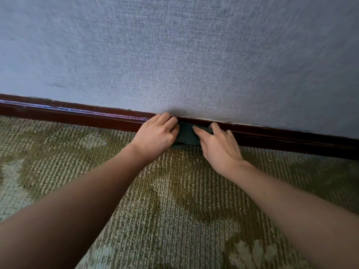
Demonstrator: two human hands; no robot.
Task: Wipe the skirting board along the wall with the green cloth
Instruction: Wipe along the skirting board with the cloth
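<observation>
Left hand (157, 134) and right hand (219, 148) each grip an end of the green cloth (187, 135), bunched against the skirting board (77, 115); so wadded, it could skip the board's top ledge.

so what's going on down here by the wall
A person is wiping low along the blue-grey wall, with both bare hands on a green cloth pressed against the dark skirting board. The left hand grips the cloth's left end with curled fingers. The right hand holds its right end between thumb and fingers. The cloth's lower edge reaches down to the patterned carpet.
</observation>
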